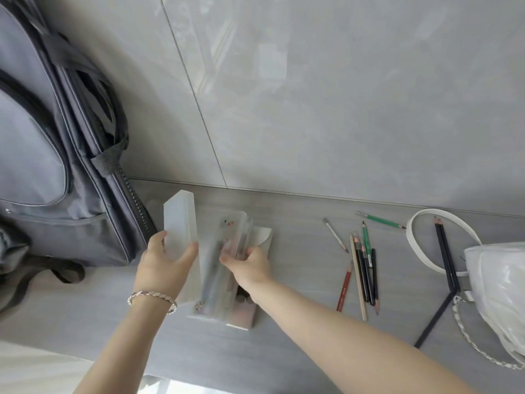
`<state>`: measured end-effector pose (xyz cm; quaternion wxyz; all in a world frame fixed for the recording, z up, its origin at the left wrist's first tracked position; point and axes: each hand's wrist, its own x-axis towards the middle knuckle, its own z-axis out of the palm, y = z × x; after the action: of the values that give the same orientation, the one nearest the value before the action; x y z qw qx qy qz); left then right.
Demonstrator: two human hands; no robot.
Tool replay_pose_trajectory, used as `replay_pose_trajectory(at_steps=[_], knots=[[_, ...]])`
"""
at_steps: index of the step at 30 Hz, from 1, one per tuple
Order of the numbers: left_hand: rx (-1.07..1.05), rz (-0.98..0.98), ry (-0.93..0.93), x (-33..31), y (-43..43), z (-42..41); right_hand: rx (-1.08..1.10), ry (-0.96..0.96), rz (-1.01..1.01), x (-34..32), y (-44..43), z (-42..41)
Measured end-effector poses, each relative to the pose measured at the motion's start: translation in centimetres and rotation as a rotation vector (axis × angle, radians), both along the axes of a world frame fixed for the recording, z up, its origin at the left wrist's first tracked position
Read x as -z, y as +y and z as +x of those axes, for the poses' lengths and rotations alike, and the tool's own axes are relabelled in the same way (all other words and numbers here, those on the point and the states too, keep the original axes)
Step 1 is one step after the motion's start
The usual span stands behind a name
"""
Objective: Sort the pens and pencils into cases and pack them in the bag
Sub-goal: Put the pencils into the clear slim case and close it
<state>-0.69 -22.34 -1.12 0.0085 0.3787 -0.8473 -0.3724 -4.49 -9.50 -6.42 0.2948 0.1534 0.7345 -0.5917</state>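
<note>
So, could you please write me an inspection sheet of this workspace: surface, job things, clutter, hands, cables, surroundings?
Surface: grey table, meeting a tiled wall.
Job's things: clear case with pens inside, its lid raised; second case partly beneath it; loose pencils lying to the right; two dark pencils further right; grey bag at left.
Clutter: white handbag with strap and chain at right.
Hands: left hand holds the lid; right hand grips the clear case's right edge.
Cables: nothing seen.
Surroundings: pale cloth at the lower left corner, not identifiable.
</note>
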Motion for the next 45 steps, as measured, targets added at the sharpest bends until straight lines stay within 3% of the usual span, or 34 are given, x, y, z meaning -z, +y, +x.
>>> replay_pose_trajectory(at_steps=[4,7,12,17,21,26,30,32,34,37,40,45], knots=[[-0.008,0.087,-0.002,0.1,0.2,0.3,-0.097,0.134,0.145,-0.5,-0.5,0.0],[0.016,0.217,-0.004,-0.2,1.3,0.5,-0.104,0.199,0.134,-2.1,1.2,-0.2],[0.303,0.426,-0.001,-1.2,5.7,0.3,-0.042,0.091,-0.156,-4.6,5.9,-0.9],[0.595,0.417,-0.04,-0.4,11.5,0.1,0.122,0.003,-0.143,-6.1,10.6,-0.1],[0.611,0.605,-0.078,0.1,14.1,-0.1,0.266,0.021,-0.134,-5.6,13.4,0.9],[0.471,0.969,-0.06,0.2,13.6,0.2,0.379,-0.167,-0.265,-2.9,17.4,1.8],[0.437,0.95,-0.086,0.2,12.6,1.0,0.402,-0.193,-0.45,-2.3,19.2,2.3],[0.364,0.98,-0.1,0.8,12.6,1.2,0.306,-0.037,-0.225,-1.7,19.6,2.3],[0.245,0.975,-0.081,1.4,12.8,1.3,0.215,0.149,0.239,-0.3,20.7,1.7],[0.147,0.854,-0.052,1.8,12.7,1.0,0.142,0.159,0.693,1.2,22.0,0.4],[0.099,0.879,-0.012,1.5,13.0,0.8,-0.044,0.045,0.837,2.2,21.0,-0.4],[0.098,0.86,0.018,1.0,13.5,0.9,-0.131,0.061,1.01,3.1,19.9,-1.2]])
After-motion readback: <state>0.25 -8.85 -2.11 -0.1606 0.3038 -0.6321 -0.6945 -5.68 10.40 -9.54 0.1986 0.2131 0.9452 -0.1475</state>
